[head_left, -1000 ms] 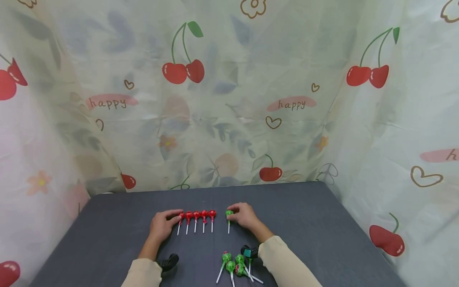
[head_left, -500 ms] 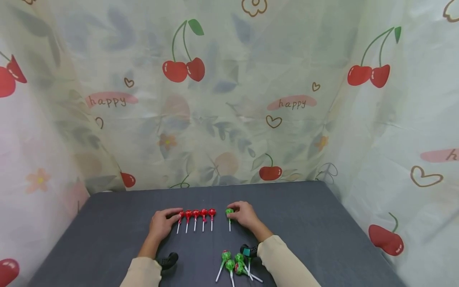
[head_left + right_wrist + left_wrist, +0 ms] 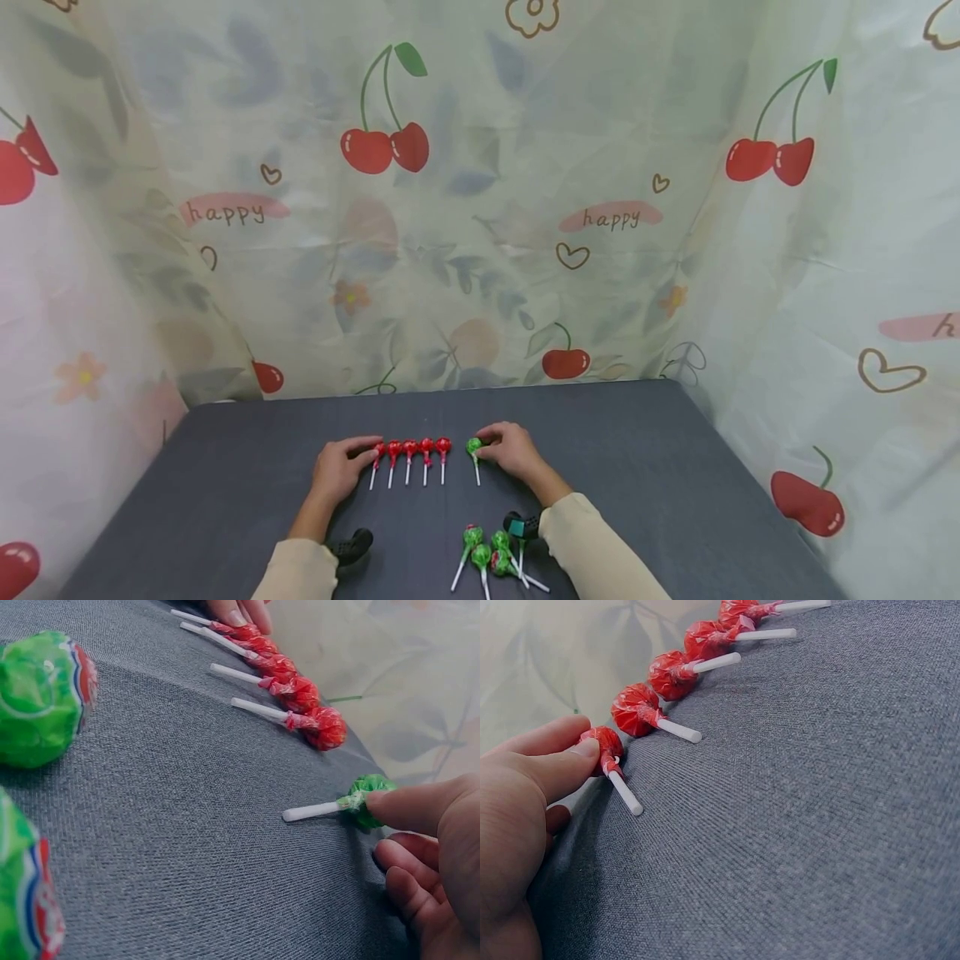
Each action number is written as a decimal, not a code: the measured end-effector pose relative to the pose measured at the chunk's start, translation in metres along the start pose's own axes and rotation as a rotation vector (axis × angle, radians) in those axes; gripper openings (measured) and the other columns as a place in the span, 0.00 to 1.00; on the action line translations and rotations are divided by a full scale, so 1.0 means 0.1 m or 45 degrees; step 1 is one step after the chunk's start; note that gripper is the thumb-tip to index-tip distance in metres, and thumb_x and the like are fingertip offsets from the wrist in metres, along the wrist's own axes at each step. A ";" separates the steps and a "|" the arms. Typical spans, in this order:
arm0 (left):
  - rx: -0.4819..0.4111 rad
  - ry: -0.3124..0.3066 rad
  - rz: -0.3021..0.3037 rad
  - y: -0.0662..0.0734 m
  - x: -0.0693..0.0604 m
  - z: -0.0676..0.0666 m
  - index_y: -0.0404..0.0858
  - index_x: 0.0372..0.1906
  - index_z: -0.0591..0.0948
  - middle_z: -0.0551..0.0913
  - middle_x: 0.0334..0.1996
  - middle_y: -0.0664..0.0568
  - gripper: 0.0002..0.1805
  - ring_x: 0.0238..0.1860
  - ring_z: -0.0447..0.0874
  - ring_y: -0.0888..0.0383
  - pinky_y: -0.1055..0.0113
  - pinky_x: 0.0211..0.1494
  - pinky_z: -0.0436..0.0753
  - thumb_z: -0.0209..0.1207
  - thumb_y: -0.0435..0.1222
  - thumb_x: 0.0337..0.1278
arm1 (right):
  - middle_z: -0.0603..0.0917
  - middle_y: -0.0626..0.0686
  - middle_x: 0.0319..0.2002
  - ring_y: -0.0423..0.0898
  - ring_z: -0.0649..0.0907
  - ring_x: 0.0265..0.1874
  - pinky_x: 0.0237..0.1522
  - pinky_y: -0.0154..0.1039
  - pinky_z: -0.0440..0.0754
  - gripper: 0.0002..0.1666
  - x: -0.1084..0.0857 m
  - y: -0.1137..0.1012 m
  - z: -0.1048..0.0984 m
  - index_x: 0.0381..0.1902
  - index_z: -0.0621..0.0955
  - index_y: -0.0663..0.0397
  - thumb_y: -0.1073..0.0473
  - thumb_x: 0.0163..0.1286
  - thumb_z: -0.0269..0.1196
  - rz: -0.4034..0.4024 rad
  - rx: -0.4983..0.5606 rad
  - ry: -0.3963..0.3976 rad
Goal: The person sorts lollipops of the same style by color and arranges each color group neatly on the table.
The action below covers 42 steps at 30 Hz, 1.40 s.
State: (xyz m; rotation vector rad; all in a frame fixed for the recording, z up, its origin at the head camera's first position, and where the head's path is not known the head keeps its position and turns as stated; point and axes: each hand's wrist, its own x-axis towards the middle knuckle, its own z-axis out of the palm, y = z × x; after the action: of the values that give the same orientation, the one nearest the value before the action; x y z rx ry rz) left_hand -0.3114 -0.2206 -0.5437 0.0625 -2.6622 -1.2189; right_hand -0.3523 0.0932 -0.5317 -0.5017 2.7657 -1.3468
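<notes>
In the head view, several red-wrapped lollipops (image 3: pixel 410 448) lie in a row, sticks toward me. My left hand (image 3: pixel 336 473) is at the row's left end, pinching the leftmost red lollipop (image 3: pixel 609 744) by its head between thumb and index finger. To the right of the row, a single green lollipop (image 3: pixel 369 796) lies with its white stick toward me. My right hand (image 3: pixel 513 452) holds this green lollipop at its head, thumb on the near side; the index fingertip is hidden in the right wrist view. The other right fingers curl below.
A loose cluster of several green lollipops (image 3: pixel 482 557) lies nearer to me, beside the right wrist. The dark grey cloth-covered table (image 3: pixel 225 500) ends at a patterned curtain (image 3: pixel 465 208) behind and at both sides.
The single green lollipop has shifted slightly left, toward the red row, its head turning left. My left hand and the red lollipops stay where they were.
</notes>
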 end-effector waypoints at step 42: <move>-0.006 0.000 -0.005 -0.01 0.00 -0.01 0.43 0.50 0.87 0.84 0.50 0.44 0.13 0.56 0.78 0.42 0.42 0.60 0.71 0.64 0.37 0.60 | 0.79 0.49 0.31 0.44 0.78 0.31 0.35 0.40 0.78 0.12 -0.02 -0.01 -0.04 0.40 0.86 0.57 0.63 0.56 0.73 -0.025 -0.145 0.108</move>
State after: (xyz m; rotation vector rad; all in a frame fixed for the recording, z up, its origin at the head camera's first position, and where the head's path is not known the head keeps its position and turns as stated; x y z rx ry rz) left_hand -0.3111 -0.2217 -0.5442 0.0666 -2.6602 -1.2262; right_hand -0.3505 0.0966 -0.5283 -0.4887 2.9263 -1.2485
